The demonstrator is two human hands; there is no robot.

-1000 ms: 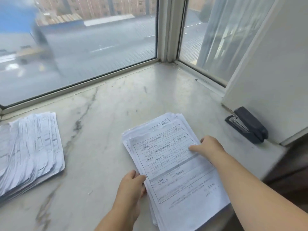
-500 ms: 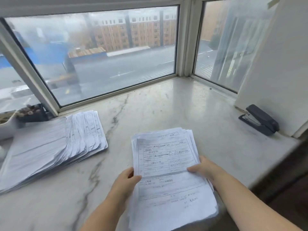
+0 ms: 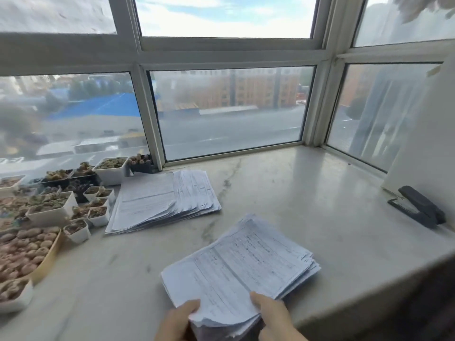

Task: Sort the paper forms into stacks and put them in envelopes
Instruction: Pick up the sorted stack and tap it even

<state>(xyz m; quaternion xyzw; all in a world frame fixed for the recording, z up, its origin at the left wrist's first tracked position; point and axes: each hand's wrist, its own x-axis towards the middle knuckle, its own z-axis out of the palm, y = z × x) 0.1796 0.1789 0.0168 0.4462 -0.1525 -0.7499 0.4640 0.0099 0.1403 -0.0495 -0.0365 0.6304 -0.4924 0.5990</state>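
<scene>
Both hands pinch the near end of the stack of forms, left hand and right hand. It tilts up over the counter. Loose sheets could slide off and mix.

The one head-worn wide-angle view looks forward and slightly down across the worktop toward the corner window, with the near edge close below.

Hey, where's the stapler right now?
The stapler sits at the far right of the marble sill, against the white wall panel, well right of both paper stacks.
</scene>
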